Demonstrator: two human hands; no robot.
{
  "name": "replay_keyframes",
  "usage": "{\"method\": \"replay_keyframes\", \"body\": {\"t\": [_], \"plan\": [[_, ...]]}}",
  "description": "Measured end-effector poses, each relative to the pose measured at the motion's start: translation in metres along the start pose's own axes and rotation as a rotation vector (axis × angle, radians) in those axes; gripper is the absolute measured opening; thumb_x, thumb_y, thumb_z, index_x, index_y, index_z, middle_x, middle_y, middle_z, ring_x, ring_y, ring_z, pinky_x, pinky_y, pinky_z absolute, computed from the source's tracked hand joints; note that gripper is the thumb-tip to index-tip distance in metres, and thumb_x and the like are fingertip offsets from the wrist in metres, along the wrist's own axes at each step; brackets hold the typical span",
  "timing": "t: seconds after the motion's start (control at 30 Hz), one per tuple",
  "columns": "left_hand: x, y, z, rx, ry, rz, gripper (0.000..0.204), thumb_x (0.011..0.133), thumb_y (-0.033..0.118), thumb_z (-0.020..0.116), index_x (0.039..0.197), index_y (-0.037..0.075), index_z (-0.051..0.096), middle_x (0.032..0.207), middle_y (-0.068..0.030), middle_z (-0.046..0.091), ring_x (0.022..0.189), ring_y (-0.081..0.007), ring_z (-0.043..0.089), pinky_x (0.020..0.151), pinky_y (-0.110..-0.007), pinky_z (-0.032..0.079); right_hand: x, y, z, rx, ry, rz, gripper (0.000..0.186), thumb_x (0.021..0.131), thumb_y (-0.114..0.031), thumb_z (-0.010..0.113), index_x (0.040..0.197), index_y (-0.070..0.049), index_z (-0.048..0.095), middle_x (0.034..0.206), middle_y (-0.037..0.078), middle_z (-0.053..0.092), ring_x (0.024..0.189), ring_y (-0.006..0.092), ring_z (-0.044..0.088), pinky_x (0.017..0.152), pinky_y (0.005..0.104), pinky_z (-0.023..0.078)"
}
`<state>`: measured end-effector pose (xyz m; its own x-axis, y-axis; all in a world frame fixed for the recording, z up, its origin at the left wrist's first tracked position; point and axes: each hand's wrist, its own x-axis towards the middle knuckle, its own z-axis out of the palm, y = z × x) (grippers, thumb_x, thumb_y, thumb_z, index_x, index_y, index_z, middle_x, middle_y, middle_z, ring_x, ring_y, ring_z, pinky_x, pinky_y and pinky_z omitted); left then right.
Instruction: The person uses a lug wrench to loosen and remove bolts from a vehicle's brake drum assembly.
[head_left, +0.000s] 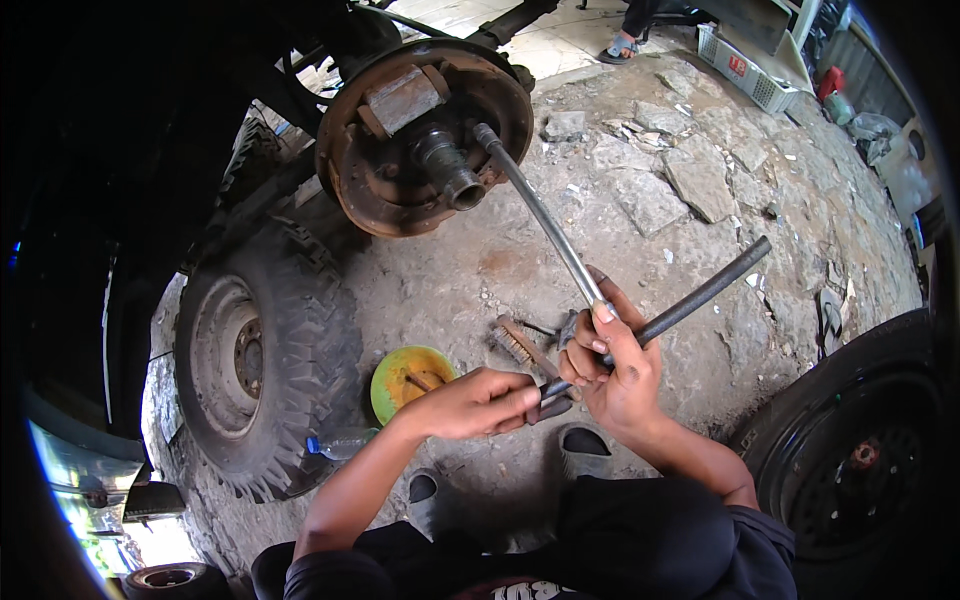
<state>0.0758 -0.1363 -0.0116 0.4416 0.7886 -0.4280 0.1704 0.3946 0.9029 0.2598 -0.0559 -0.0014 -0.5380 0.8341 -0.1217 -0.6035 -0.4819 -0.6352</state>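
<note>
A rusty brake backing plate (356, 172) with a hollow spindle (440, 160) and a squared block (404, 100) hangs at the top centre. A long chrome bar (543, 226) with a socket (487, 137) at its upper end reaches to the plate, right of the spindle. A dark round bar (712, 279) crosses the chrome bar's lower end. My right hand (625, 375) is closed round the junction of the two bars. My left hand (487, 400) is closed on the dark bar's lower left end.
A large treaded tyre (310, 355) stands left, another wheel (820, 450) lower right. A green bowl (400, 368), plastic bottle (335, 446) and wire brush (515, 340) lie on the cracked floor (650, 270). Another person's foot (618, 48) and a white crate (750, 80) are at the back.
</note>
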Motion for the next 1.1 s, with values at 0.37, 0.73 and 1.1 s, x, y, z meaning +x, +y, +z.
{"method": "replay_keyframes", "body": {"t": [0.37,0.73,1.1], "plan": [[-0.031,0.045,0.032,0.582,0.499,0.124,0.030,0.098,0.030,0.051,0.089,0.002,0.056,0.064,-0.0180,0.059,0.057,-0.0372,0.059,0.053,-0.043,0.044,0.016,0.009,-0.004,0.432,-0.033,0.110,0.012,0.096,-0.018,0.049,0.106,-0.010,0.049,0.068,-0.007,0.034,0.046,0.0034,0.028,0.046,0.0212,0.027],[-0.039,0.073,0.035,0.933,0.662,0.072,0.025,0.094,0.028,0.059,0.089,0.003,0.061,0.070,-0.0180,0.062,0.067,-0.0376,0.062,0.061,-0.043,0.048,0.022,0.007,0.007,0.547,-0.030,0.110,0.014,0.098,-0.019,0.048,0.088,-0.010,0.045,0.069,-0.005,0.036,0.046,0.0046,0.029,0.047,0.0230,0.029],[-0.014,0.070,0.046,0.878,0.714,-0.106,0.036,0.095,0.040,0.054,0.090,0.004,0.061,0.060,-0.0187,0.058,0.064,-0.0426,0.061,0.064,-0.050,0.048,0.056,-0.038,-0.043,0.344,0.091,-0.126,0.032,0.094,-0.041,0.057,0.079,-0.015,0.048,0.062,-0.003,0.042,0.054,0.0085,0.041,0.051,0.0264,0.036]]}}
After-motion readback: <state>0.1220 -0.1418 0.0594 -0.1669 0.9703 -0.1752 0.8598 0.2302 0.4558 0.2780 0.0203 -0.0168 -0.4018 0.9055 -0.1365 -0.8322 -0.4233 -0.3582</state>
